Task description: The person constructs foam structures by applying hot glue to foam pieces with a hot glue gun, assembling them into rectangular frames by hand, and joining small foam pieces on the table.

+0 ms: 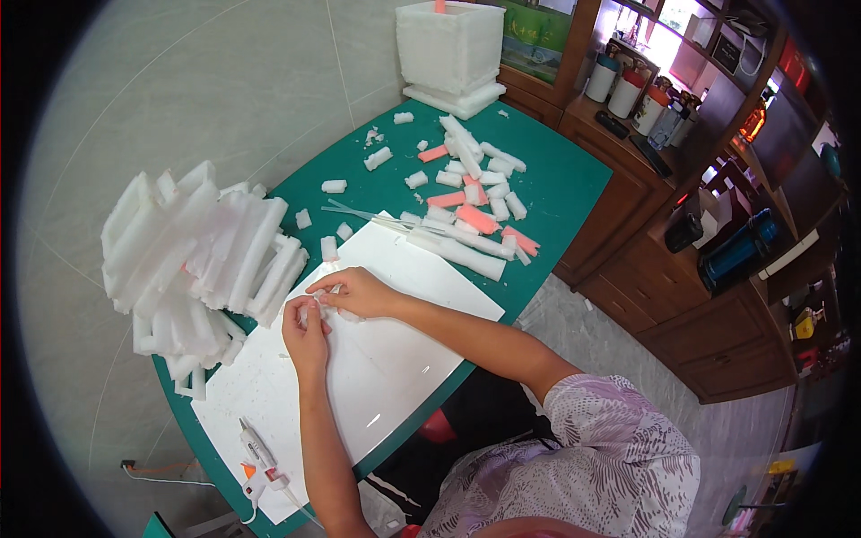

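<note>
Foam piece point(316, 308) being pinched between left hand point(305, 330) and right hand point(357, 291), over white sheet point(395, 359). Looking about midway: big foam build point(193, 264) standing at nine o'clock, loose foam blocks point(466, 193) waiting at one o'clock, glue gun point(256, 459) lying at six.

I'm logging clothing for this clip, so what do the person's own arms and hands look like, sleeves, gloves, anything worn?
Both hands are bare: no gloves, rings, watch or bracelets show on the left hand or the right hand. Both forearms are uncovered up to the elbow. The right arm ends in a short sleeve of a light top with a lilac and white mottled print. The left sleeve is out of view.
</note>
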